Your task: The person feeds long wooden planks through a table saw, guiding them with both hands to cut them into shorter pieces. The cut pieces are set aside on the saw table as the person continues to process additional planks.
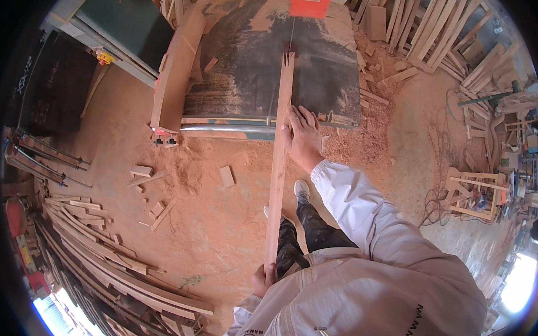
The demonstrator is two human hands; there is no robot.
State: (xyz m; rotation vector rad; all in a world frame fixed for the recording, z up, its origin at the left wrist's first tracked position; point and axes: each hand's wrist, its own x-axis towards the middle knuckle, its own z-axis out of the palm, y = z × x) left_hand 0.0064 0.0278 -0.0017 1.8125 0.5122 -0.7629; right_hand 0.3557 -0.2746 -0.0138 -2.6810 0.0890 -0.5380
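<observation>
A long, narrow wooden board [279,162] runs from beside my waist up onto the dark, dust-smeared saw table [249,66]. Its far end has a forked, notched look and lies at the thin saw blade [293,32]. My left hand [264,280] is closed around the near end, low by my body. Farther up, my right hand [301,136] grips the board at the table's front edge, thumb and fingers against its right side and top. A red guard [310,3] hangs over the blade.
A tall wooden fence [180,70] stands along the table's left side, with a small offcut [211,64] nearby. Offcuts [227,176] and sawdust litter the floor. Long planks [129,278] are stacked at lower left; wooden strips [434,31] lean at the far right, above a wooden frame [474,194].
</observation>
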